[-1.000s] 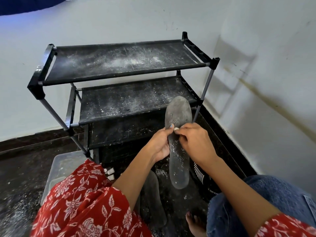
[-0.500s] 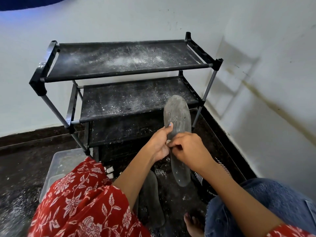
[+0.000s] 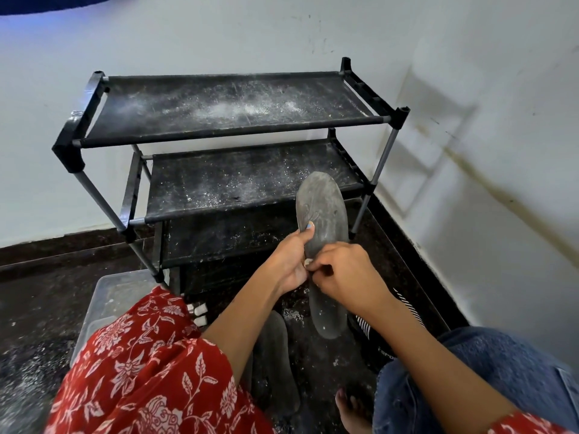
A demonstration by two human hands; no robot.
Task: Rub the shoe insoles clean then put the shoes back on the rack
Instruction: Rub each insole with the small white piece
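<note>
- Since a second ago, right hand has slid lower on the grey insole, fingers curled, pinching a small pale bit against it.
- Left hand grips the insole's left edge, thumb on its face.
- Insole is held upright before the dusty black rack.
- Second insole lies on the floor.

Soft daylight, rack shadow on right wall, edges warped.
</note>
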